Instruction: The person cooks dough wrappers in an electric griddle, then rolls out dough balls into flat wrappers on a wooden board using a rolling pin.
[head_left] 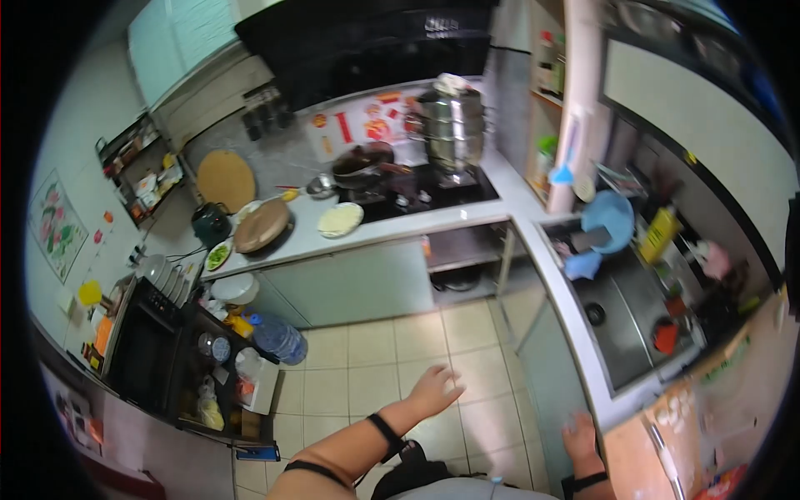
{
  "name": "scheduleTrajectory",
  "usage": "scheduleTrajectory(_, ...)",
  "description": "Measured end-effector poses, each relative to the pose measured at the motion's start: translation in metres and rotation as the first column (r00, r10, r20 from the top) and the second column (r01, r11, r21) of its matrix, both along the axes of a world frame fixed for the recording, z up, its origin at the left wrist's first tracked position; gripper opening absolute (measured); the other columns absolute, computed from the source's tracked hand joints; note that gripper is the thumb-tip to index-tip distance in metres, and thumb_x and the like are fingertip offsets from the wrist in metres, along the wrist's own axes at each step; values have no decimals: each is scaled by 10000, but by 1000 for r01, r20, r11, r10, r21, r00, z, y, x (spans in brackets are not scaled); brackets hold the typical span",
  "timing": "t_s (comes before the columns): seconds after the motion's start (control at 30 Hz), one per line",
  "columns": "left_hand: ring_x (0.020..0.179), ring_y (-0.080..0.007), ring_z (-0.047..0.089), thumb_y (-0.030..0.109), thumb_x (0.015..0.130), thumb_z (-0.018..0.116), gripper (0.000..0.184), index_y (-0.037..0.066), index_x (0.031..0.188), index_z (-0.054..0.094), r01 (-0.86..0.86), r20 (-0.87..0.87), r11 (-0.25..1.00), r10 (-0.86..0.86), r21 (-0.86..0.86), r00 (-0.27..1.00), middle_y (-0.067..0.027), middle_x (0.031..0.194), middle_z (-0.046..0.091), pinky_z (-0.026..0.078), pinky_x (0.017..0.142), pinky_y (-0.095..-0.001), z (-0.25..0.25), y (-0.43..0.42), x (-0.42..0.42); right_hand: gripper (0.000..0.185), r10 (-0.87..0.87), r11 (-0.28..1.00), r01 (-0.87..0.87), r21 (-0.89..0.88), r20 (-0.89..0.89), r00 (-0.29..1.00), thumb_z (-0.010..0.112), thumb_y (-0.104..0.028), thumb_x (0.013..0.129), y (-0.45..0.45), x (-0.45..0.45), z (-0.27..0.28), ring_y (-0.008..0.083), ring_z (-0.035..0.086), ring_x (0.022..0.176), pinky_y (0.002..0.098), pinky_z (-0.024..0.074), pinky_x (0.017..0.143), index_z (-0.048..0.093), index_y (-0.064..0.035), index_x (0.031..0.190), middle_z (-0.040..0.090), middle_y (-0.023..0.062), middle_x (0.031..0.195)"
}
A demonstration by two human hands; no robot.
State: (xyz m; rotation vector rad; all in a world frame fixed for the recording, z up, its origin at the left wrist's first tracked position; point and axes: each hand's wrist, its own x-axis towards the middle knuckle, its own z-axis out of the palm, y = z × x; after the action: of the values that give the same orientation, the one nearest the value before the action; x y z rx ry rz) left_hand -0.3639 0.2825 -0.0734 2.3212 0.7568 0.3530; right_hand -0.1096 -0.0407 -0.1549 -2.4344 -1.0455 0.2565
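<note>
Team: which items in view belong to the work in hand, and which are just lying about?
Probably in the work (nearest the right hand; neither hand appears to hold anything):
- wooden board
- white pieces on it
- long utensil, perhaps a knife

Apparently just lying about:
- water jug
- yellow bottle
- round board against the wall
</note>
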Motion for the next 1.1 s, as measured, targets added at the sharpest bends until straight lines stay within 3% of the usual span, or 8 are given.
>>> scheduleTrajectory(0.2,1367,-362,278,444,784,695,487,169,1182,641,-292,-656,940,332,175,677,-215,1456,322,245,1085,-591,-13,106,-241,369,38,884,-56,-464,-47,998,544,-328,822,53,-17,-101,370,557,1092,442,438,974,671,-73,1058,620,169,1155)
scheduleTrajectory(0.3,1367,-354,279,451,778,701,495,171,1182,645,-443,-685,879,433,178,585,-208,1452,329,233,1091,-597,-34,150,-316,373,-137,818,26,-575,-151,979,517,-330,832,98,-29,-100,363,559,1105,419,437,983,681,-74,1048,621,160,1166)
scheduleTrajectory(0.43,1322,-353,351,450,760,711,491,157,1150,661,-545,-639,816,525,191,562,-212,1416,378,287,1072,-560,-40,210,-359,393,21,696,-99,-711,-118,993,492,-351,836,173,-21,-114,352,583,1086,407,450,967,697,-65,1010,640,167,1139)
scheduleTrajectory(0.5,1188,-340,467,381,721,756,464,128,1101,676,-617,-402,745,662,255,633,-194,1277,485,383,995,-478,-51,249,-375,411,250,578,-255,-776,-129,960,466,-358,839,219,-5,-135,345,611,1047,406,465,945,704,-46,962,659,186,1089)
scheduleTrajectory(0.6,1013,-327,523,286,684,789,438,104,1067,680,-688,-185,661,748,299,638,-161,1093,531,430,898,-412,-42,303,-383,399,269,540,-269,-797,-140,953,552,-356,819,331,-24,-99,364,594,1078,427,429,999,689,-33,1008,646,216,1103)
scheduleTrajectory(0.83,972,-320,491,209,651,815,457,98,1067,664,-757,-90,492,858,430,506,-146,988,501,435,858,-406,15,439,-411,385,474,727,-513,-456,-207,856,591,-365,800,612,-86,-78,376,610,1019,413,477,928,699,-66,1017,668,205,1026)
scheduleTrajectory(0.97,953,-321,499,185,633,821,529,100,1124,642,-727,-33,459,855,510,517,-143,979,503,439,837,-409,53,525,-421,342,754,621,-780,-80,-212,622,599,-287,819,762,-170,-6,379,612,982,429,477,914,672,-45,1048,654,226,1033)
scheduleTrajectory(1.1,921,-315,511,173,618,815,555,104,1138,637,-698,-11,491,822,522,570,-125,956,514,440,802,-413,68,596,-421,307,851,505,-863,18,-180,494,615,-223,811,856,-241,56,371,609,963,426,490,873,656,-38,1053,641,210,1021)
